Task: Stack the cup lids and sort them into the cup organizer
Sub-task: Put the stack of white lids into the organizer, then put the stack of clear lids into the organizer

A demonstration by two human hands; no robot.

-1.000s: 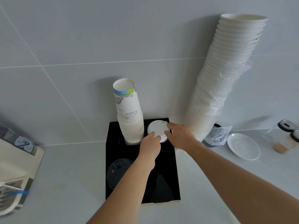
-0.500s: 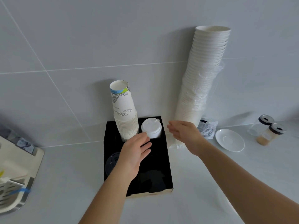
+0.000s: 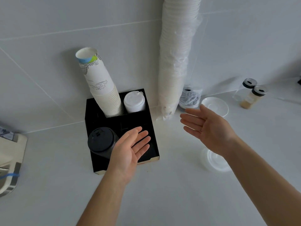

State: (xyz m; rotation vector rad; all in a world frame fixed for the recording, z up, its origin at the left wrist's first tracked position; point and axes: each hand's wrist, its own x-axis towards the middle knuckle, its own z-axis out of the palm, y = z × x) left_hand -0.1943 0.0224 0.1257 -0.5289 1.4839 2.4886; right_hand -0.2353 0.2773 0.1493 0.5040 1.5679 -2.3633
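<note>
**Above the organizer, both hands empty**

Over the black cup organizer (image 3: 153, 144) the left hand (image 3: 130, 149) hovers, fingers spread, holding nothing; the right hand (image 3: 210, 128), likewise spread, hangs to its right. Both have drawn back from the white lid stack (image 3: 134, 102), which stands upright, axis vertical, in the organizer's rear right compartment.

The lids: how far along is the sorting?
Done: the white lids are stacked in the organizer's back right slot, the black lids in its front left slot. In hand: nothing; the left hand and right hand are open and empty. Left: clear lids lie on the counter.
</note>
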